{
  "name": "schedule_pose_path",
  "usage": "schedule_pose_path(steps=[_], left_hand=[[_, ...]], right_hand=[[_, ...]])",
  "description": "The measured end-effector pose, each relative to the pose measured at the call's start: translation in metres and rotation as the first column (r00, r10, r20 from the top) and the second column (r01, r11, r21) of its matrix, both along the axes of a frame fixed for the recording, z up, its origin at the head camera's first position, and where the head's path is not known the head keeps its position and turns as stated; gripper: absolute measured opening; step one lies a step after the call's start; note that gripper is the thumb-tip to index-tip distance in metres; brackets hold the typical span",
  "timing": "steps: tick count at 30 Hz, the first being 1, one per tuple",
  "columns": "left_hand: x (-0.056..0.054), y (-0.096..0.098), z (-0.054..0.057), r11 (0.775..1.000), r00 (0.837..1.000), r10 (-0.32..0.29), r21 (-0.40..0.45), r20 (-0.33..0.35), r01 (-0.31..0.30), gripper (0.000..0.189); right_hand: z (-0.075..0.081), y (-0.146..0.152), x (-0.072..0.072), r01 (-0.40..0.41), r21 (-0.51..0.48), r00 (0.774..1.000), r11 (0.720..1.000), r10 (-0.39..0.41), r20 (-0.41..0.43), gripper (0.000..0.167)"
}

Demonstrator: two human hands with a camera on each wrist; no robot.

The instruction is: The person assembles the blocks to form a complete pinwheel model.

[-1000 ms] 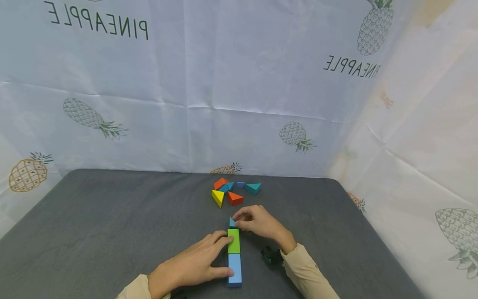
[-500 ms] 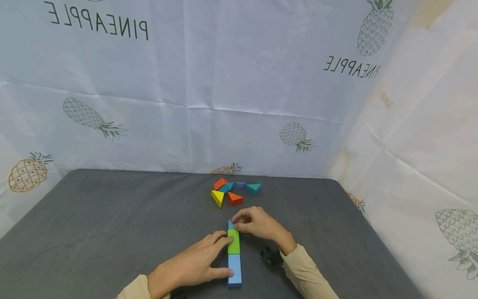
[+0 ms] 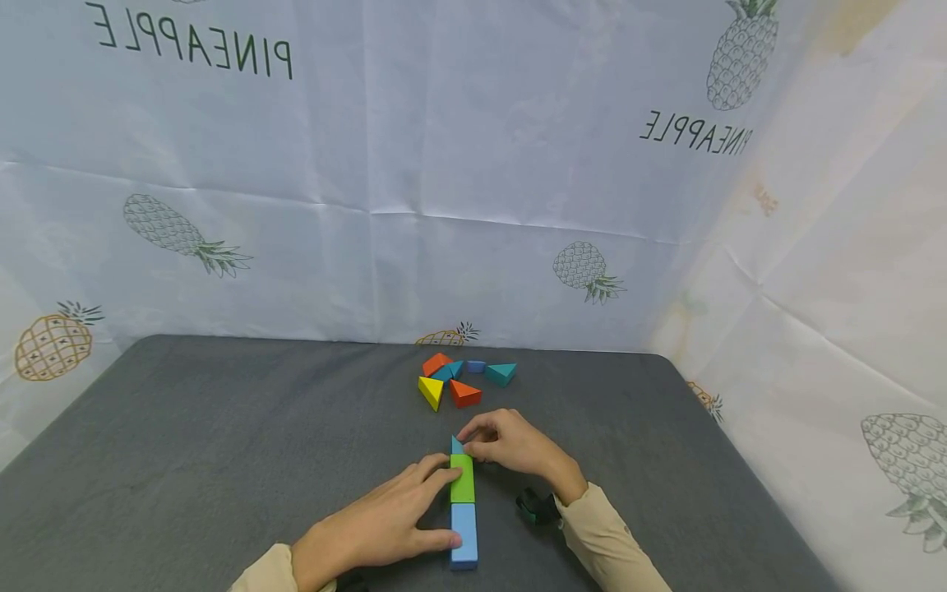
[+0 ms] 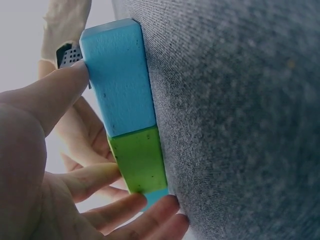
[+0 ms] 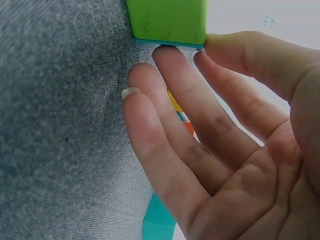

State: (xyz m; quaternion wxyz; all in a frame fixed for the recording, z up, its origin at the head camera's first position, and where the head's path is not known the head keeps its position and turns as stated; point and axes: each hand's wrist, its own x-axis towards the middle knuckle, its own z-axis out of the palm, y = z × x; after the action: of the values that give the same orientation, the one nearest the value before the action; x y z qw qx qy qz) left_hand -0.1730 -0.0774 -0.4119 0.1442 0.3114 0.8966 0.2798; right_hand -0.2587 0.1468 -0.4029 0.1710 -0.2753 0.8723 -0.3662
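Note:
A light-blue rectangular block and a green block lie end to end on the dark grey table. At the green block's far end is a small blue triangular block, partly covered by fingers. My left hand lies along the row's left side, its thumb touching the light-blue block and its index finger on the green one. My right hand pinches the triangular block between thumb and index finger. From the right wrist, only a thin blue edge shows beyond the green block's end.
Farther back lies a loose group of blocks: a yellow triangle, an orange-red triangle, a teal triangle and several others. Behind the table hangs a pale cloth printed with pineapples.
My right hand has drawn the triangular block slightly nearer and left, up to the green block's far end. My left hand stays nearly still on the row.

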Motion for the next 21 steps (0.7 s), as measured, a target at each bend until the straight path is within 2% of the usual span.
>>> schedule_pose_path(steps=[17,21], left_hand=[[0.0,-0.0004,-0.0026,1.0,1.0,-0.007,0.019,-0.031,0.007,0.085],[-0.0001,-0.0006,-0.0029,1.0,1.0,-0.005,0.015,-0.02,0.006,0.086]], right_hand=[[0.0002,0.0017,-0.0003,-0.01,-0.002,1.0,1.0,0.01,-0.002,0.021],[0.0006,0.0034,-0.0004,-0.013,-0.008,1.0,1.0,0.013,-0.004,0.022]])
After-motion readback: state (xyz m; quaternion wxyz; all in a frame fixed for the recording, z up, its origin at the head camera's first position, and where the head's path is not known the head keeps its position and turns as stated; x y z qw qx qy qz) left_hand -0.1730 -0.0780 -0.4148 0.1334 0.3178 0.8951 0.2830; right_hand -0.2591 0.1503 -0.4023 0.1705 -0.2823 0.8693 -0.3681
